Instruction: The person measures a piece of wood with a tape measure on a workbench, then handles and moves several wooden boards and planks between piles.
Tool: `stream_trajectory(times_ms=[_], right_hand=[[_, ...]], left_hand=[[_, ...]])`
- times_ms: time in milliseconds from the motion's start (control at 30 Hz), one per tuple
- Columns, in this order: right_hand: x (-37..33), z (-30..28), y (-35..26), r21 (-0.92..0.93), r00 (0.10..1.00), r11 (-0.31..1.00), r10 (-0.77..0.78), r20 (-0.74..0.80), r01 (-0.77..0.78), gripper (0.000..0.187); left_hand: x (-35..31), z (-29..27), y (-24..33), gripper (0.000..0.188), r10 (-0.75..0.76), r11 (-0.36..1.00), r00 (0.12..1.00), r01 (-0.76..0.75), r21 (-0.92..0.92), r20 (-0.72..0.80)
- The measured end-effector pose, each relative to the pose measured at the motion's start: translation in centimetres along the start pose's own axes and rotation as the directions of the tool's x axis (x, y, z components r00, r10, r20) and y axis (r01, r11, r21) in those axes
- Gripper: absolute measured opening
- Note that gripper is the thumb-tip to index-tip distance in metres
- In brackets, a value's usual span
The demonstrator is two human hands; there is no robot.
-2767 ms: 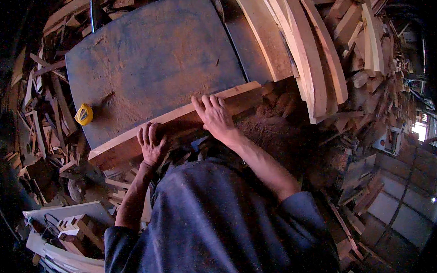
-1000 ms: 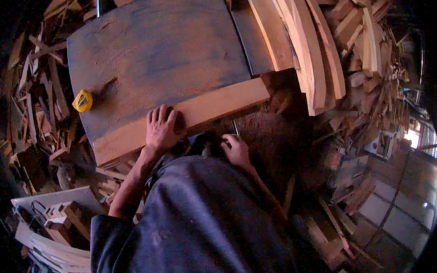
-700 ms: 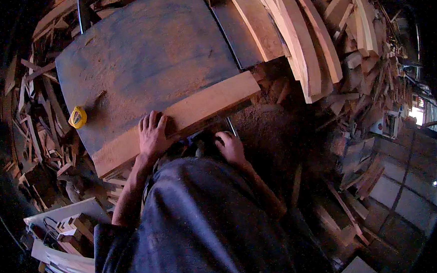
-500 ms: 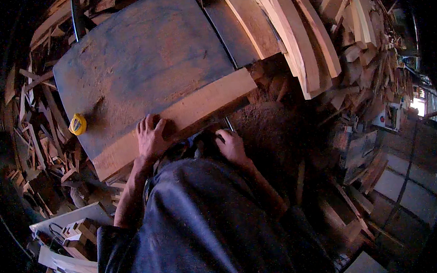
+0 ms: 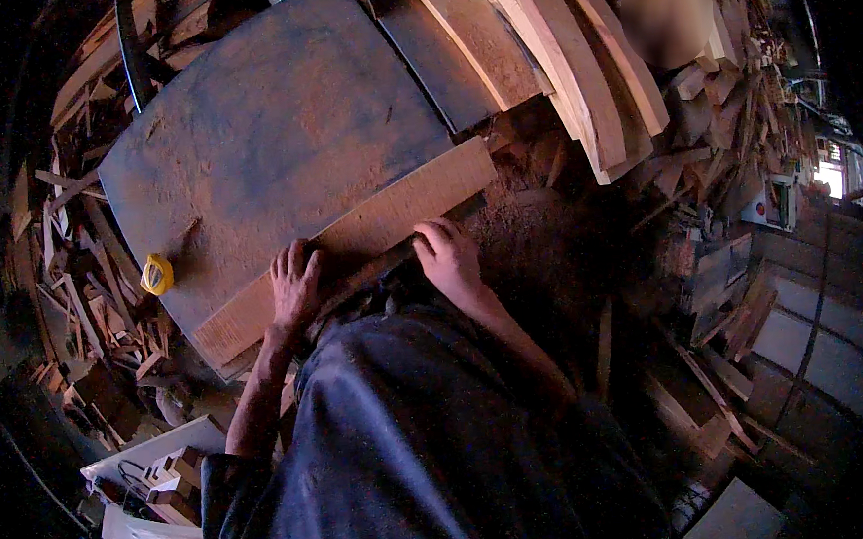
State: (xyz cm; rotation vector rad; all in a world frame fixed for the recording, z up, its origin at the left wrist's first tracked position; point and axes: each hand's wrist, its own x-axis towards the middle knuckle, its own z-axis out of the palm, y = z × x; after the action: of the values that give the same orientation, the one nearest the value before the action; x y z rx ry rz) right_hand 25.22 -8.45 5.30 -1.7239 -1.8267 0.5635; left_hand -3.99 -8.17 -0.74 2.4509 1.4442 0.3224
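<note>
A long wooden board [image 5: 379,213] lies slantwise along the near edge of a dusty dark tabletop [image 5: 275,131]. My left hand [image 5: 296,286] rests on it left of the middle, fingers stretched out flat over its top. Farther right, my right hand [image 5: 448,259] has its fingers curled at the board's near edge; the thumb side is partly hidden. A yellow tape measure [image 5: 157,273] sits at the tabletop's left edge, beyond the board's left end.
Curved pale timber pieces [image 5: 557,64] lie at the far right of the tabletop. Scrap wood [image 5: 83,301] is heaped on the left, with more offcuts [image 5: 701,144] on the right. A box of wood blocks [image 5: 173,483] stands at the lower left. Sawdust lies beyond my right hand.
My right hand has come up from a thin metal rod below the board to the board's near edge. The left hand stays on the board. The view has shifted slightly.
</note>
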Motion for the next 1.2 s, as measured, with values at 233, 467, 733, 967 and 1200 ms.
stream_trajectory(times_ms=[233,467,733,967,1200], right_hand=[[3.0,2.4,-0.1,-0.275,0.909,0.904,-0.223,0.351,0.328,0.057],[3.6,4.0,1.4,-0.342,0.859,0.810,-0.343,0.381,0.476,0.052],[11.4,6.3,-0.8,-0.301,0.856,0.834,-0.332,0.397,0.463,0.054],[17.1,6.9,-1.9,-0.307,0.829,0.808,-0.349,0.438,0.503,0.055],[18.2,8.6,-1.2,-0.273,0.827,0.825,-0.353,0.437,0.495,0.062]], left_hand=[[-0.6,2.2,2.1,0.061,-0.062,0.984,0.995,0.073,0.163,-0.073],[0.0,1.3,1.7,0.046,-0.077,0.973,0.997,0.078,0.219,-0.010],[6.2,-1.7,-3.0,0.050,-0.089,0.972,0.991,0.108,0.210,-0.098],[10.7,-3.4,-6.3,0.060,-0.123,0.976,0.990,0.134,0.172,-0.073],[11.5,-3.5,-7.7,0.054,-0.054,0.971,0.991,0.081,0.225,-0.121]])
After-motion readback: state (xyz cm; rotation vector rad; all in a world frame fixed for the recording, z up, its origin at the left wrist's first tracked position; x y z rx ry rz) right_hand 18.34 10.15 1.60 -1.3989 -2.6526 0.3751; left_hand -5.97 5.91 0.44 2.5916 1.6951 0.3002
